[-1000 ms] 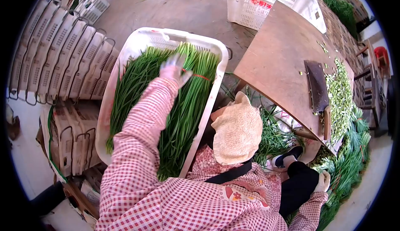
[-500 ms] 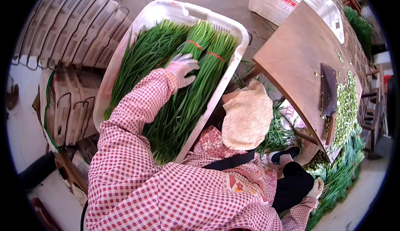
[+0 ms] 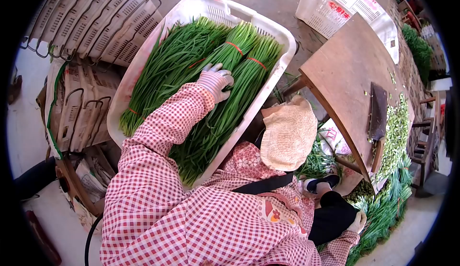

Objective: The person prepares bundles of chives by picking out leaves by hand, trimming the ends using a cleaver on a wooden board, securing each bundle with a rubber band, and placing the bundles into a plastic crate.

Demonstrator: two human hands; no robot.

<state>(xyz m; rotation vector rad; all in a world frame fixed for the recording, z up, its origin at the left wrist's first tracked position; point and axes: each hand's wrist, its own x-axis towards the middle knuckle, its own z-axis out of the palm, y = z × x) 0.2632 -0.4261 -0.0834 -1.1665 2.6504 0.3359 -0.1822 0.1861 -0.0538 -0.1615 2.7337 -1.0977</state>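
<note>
My left hand (image 3: pixel 215 81), in a pale striped glove, lies on a bundle of garlic chives (image 3: pixel 239 43) in a large white plastic crate (image 3: pixel 288 55). Its fingers are slightly bent over the leaves, the thumb apart from them. Red bands circle the bundles, and loose-looking green leaves spread beneath my forearm. At the lower right, my right hand (image 3: pixel 357 222), also gloved, is beside my black-trousered knee and touches or nearly touches a heap of chives (image 3: pixel 383 218). Its fingers are small and partly hidden, so I cannot make out their grip.
A wooden table (image 3: pixel 340 60) holds a dark cleaver-like blade (image 3: pixel 377 105) and chopped pale-green pieces (image 3: pixel 395 127). Stacked crates (image 3: pixel 96 17) stand at the upper left; another white crate (image 3: pixel 335 9) is behind the table. A beige cloth (image 3: pixel 290 134) covers something before me.
My left hand has shifted slightly over the bundle, its fingers closer together. The view has swung a little, so the crate and table sit further right in it. My right hand stays by the heap.
</note>
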